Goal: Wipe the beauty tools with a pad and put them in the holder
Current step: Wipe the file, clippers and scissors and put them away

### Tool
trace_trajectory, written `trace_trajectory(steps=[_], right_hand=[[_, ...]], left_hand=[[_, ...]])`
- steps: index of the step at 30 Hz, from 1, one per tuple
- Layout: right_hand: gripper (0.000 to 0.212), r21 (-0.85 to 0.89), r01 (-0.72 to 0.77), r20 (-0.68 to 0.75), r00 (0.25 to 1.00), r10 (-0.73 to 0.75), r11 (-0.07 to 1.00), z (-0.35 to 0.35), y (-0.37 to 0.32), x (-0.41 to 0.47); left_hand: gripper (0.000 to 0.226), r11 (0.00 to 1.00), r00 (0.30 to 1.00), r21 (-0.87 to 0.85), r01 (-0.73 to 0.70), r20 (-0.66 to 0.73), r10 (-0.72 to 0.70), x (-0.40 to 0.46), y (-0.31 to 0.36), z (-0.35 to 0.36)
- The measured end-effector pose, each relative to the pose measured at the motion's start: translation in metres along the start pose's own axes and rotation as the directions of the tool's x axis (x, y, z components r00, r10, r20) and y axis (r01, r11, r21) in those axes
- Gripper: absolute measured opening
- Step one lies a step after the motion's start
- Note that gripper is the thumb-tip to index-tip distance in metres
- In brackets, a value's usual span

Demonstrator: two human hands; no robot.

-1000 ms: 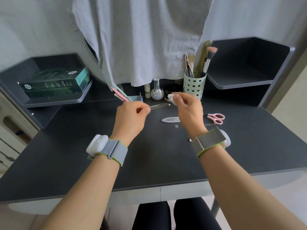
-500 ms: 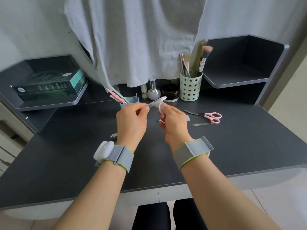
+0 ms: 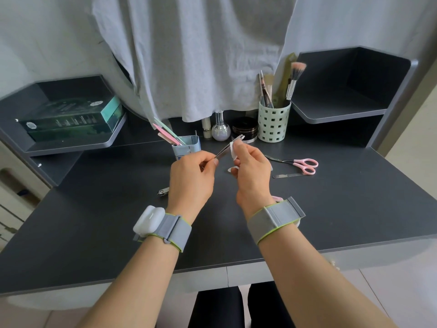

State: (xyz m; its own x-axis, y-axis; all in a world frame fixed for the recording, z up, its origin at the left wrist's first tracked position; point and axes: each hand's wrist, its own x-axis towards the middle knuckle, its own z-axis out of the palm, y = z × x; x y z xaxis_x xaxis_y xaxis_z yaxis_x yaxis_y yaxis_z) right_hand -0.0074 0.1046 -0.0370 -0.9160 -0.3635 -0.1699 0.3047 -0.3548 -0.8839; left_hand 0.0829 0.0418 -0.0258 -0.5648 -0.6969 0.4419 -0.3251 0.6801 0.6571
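My left hand [image 3: 191, 176] pinches the near end of a thin metal tool [image 3: 228, 147] that points up and to the right over the desk. My right hand [image 3: 251, 171] pinches a small white pad [image 3: 233, 150] folded against the tool's shaft, near its far end. Behind the hands stands a small blue holder [image 3: 188, 147] with pink and green files sticking out. Pink-handled scissors [image 3: 300, 163], a metal nail file [image 3: 287, 175] and a nail clipper [image 3: 163, 191] lie on the dark desk [image 3: 94, 221].
A pale green perforated cup [image 3: 273, 124] holds brushes at the back. Beside it stand a black jar [image 3: 244, 130], a round bottle [image 3: 221, 130] and a slim tube [image 3: 206, 127]. A green box [image 3: 71, 119] sits on the left shelf. A white wrapper [image 3: 233, 169] lies under my right hand.
Both hands drew closer together and nearer to me. The tool's tip tilted upward, and my right hand with the pad slid along its shaft. The head camera shifted slightly.
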Motion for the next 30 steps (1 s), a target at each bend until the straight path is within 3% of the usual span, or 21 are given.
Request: trace_trajectory(steps=[17,23,30], right_hand=[[0.033,-0.158,0.151,-0.049,0.986,-0.16,0.976,-0.009,0.002,0.015],[0.033,-0.138,0.118,-0.052,0.991,-0.126,0.983,-0.009,-0.001,0.019],[0.03,0.01,0.0,-0.084,0.996,0.001,1.0,-0.018,-0.006,0.025]], left_hand=[[0.014,0.999,0.991,0.03,-0.036,0.131,0.032,-0.006,0.004,-0.005],[0.015,1.0,0.99,0.015,-0.016,0.139,0.014,-0.005,0.006,-0.005],[0.018,0.998,0.994,-0.031,0.049,0.1,-0.046,-0.009,-0.004,-0.002]])
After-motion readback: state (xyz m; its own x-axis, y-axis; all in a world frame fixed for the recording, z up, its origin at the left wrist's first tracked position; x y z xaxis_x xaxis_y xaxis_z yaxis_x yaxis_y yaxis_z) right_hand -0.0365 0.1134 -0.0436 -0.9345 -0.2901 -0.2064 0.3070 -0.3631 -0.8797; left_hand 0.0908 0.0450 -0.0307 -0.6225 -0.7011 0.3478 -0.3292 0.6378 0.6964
